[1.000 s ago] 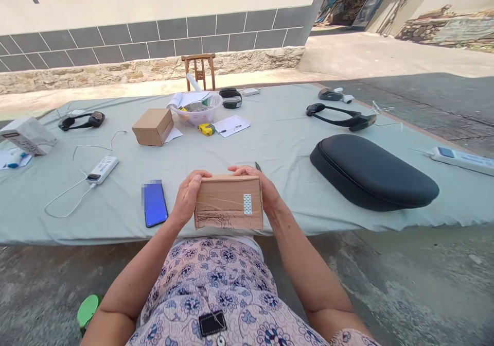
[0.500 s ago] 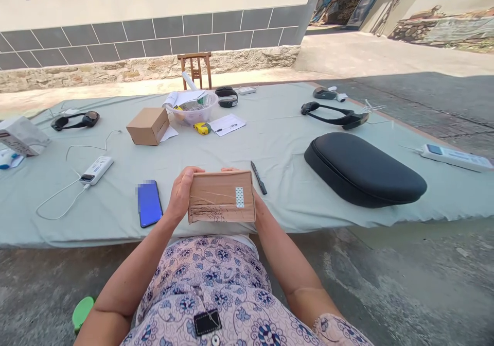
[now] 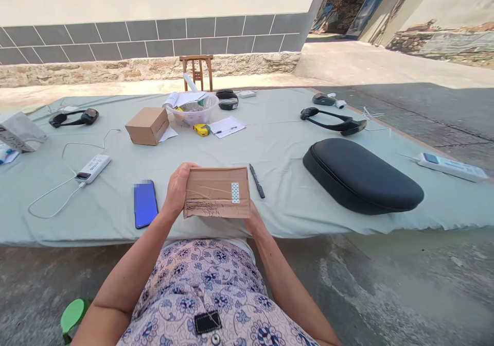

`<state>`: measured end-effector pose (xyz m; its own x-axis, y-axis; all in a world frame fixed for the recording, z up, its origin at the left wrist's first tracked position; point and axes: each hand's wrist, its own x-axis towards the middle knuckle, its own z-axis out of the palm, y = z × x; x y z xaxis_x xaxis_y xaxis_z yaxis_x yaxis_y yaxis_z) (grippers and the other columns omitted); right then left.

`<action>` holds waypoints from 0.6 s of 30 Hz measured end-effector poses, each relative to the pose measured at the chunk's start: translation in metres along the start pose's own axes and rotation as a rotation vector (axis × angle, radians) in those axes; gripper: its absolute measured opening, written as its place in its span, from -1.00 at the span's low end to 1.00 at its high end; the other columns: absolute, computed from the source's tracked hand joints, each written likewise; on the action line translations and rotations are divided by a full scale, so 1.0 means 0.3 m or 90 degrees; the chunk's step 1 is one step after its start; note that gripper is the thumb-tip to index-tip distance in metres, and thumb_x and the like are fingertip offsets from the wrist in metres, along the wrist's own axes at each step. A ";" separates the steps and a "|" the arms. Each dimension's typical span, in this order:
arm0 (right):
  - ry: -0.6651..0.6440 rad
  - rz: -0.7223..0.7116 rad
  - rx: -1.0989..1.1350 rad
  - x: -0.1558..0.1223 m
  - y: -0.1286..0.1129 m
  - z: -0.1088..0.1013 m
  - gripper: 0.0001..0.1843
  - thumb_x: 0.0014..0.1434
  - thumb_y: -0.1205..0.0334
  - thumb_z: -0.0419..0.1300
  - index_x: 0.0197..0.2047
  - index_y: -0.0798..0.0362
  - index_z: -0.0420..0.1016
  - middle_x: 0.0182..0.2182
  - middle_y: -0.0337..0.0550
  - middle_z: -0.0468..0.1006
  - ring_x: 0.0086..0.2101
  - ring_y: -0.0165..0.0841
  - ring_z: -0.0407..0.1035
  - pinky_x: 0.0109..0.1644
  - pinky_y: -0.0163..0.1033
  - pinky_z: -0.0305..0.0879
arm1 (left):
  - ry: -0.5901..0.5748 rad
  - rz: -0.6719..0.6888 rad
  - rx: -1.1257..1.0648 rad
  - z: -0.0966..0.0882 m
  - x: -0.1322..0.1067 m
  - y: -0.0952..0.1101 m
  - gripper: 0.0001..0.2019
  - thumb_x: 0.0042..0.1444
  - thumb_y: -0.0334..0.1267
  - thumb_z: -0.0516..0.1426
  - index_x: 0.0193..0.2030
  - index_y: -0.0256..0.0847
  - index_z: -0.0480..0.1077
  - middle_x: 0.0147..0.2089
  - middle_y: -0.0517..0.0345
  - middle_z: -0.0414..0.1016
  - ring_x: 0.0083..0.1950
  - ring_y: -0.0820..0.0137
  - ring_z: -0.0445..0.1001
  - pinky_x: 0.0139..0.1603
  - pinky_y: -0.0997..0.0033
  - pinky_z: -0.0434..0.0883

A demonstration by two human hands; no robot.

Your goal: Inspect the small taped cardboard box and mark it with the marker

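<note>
I hold a taped brown cardboard box [image 3: 217, 192] in front of my body, at the near edge of the cloth-covered table [image 3: 278, 145]. My left hand [image 3: 176, 189] wraps round the box's left end, fingers curled over its top. My right hand [image 3: 252, 221] is mostly hidden behind and under the box's right end, gripping it from below. A black pen [image 3: 257, 180] lies on the cloth just right of the box. A blue phone [image 3: 145, 203] lies to the left of my left hand.
A black padded case [image 3: 360, 175] sits at right. A second cardboard box [image 3: 147, 125], a clear bowl [image 3: 191, 111], a yellow tape measure [image 3: 201, 129], headsets [image 3: 332, 120], power banks [image 3: 91, 168] with cables and a wooden stool [image 3: 198, 70] lie farther off. A green lid [image 3: 72, 314] is on the ground.
The box has come slightly lower and closer to me. My right hand has slid from the top of the box to beneath its right end, uncovering the pen.
</note>
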<state>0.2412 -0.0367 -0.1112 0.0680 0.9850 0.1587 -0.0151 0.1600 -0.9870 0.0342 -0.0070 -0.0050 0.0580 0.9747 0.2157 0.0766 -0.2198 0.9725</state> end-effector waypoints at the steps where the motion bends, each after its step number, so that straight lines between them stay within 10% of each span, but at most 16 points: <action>1: -0.008 0.006 0.006 -0.020 0.008 -0.004 -0.26 0.04 -0.46 0.19 0.10 -0.14 0.54 -0.06 -0.11 0.66 0.14 -0.04 0.40 0.36 0.16 0.21 | 0.001 -0.004 -0.008 0.001 0.001 0.001 -0.51 0.26 0.18 -0.05 -0.25 -0.17 0.49 -0.22 0.09 0.56 -0.22 0.30 0.45 -0.20 0.37 0.40; 12: 0.019 -0.116 0.066 -0.091 -0.102 0.011 -0.06 0.10 -0.56 0.00 0.35 -0.12 0.25 0.34 -0.02 0.31 0.31 -0.03 0.21 0.35 0.04 0.23 | 0.015 -0.040 -0.058 -0.002 0.017 -0.019 -0.52 0.25 0.20 0.00 -0.24 -0.19 0.48 -0.29 0.13 0.53 -0.28 0.33 0.44 -0.27 0.39 0.38; 18: 0.029 -0.131 0.071 -0.053 0.010 0.017 -0.10 0.14 -0.53 -0.03 0.35 -0.15 0.24 0.36 -0.04 0.27 0.31 -0.03 0.22 0.33 0.06 0.26 | 0.018 -0.061 -0.087 0.005 0.030 -0.012 -0.51 0.23 0.21 0.02 -0.25 -0.20 0.47 -0.31 0.13 0.52 -0.29 0.33 0.46 -0.31 0.41 0.39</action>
<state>0.2350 -0.0515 -0.1165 0.1253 0.9274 0.3526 -0.1069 0.3659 -0.9245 0.0359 0.0025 -0.0068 0.0291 0.9921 0.1220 -0.0552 -0.1202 0.9912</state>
